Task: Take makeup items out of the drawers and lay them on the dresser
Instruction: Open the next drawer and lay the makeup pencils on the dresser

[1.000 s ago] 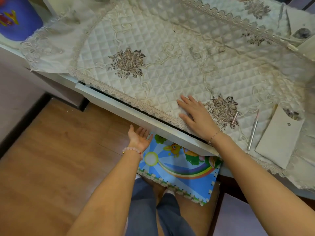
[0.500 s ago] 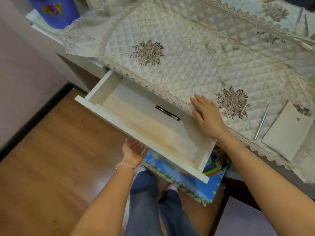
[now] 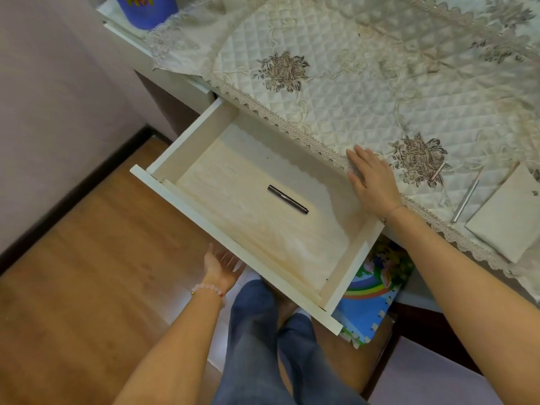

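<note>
Drawer stood open, one dark makeup pen left inside; two slim items already on bench; left hand under drawer front, right hand flat on cloth, fingers spread and empty.

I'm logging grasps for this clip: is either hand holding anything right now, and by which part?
No item is held. The left hand is open, palm up under the drawer front; the right hand lies flat on the cloth.

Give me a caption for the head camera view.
Open drawer holding one dark pen-like stick.
</note>
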The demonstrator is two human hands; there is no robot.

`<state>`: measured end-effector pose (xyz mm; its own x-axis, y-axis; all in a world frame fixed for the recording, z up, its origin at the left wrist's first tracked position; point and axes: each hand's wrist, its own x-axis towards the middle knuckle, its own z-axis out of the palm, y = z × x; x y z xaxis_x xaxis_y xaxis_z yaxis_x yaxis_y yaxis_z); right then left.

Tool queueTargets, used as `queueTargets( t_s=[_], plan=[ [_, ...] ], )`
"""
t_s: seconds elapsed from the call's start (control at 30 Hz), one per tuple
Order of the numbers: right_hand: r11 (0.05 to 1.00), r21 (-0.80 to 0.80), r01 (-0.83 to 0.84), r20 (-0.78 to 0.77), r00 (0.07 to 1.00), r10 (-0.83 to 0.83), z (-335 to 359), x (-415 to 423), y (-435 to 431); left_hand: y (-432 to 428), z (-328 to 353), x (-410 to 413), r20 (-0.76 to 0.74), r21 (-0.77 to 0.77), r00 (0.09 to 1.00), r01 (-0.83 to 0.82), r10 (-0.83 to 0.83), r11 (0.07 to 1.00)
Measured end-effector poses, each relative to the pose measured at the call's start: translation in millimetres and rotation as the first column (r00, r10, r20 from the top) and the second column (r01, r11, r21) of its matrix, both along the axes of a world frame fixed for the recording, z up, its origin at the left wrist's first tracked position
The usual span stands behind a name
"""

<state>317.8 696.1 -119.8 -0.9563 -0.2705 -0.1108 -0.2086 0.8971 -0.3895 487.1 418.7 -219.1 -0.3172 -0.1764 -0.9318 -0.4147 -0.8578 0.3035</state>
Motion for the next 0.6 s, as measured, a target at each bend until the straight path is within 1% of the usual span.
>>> queueTargets(
  t_s=[0.17,0.3,0.47,0.53,0.6],
  plan=[
    [0.999,-0.038,0.014,0.013,1.0,-0.014,2,11,-5,-3,12,10,-0.058,0.017,0.998,0.028,-0.027,0.999],
    [0.998,-0.062,0.004,0.016,1.0,-0.003,5,29,-9,-7,24,15,-0.131,-0.02,0.989,0.069,-0.071,0.997],
    [0.984,-0.177,0.005,0.04,0.999,0.002,14,57,-14,-15,48,21,-0.206,-0.154,0.968,0.114,-0.144,0.981],
    [0.972,-0.234,0.024,0.079,0.997,-0.006,19,71,-16,-18,60,24,-0.232,-0.198,0.958,0.121,-0.166,0.973],
    [0.966,-0.256,0.043,0.113,0.994,-0.014,21,83,-18,-21,73,26,-0.242,-0.259,0.948,0.142,-0.206,0.956]
  ],
)
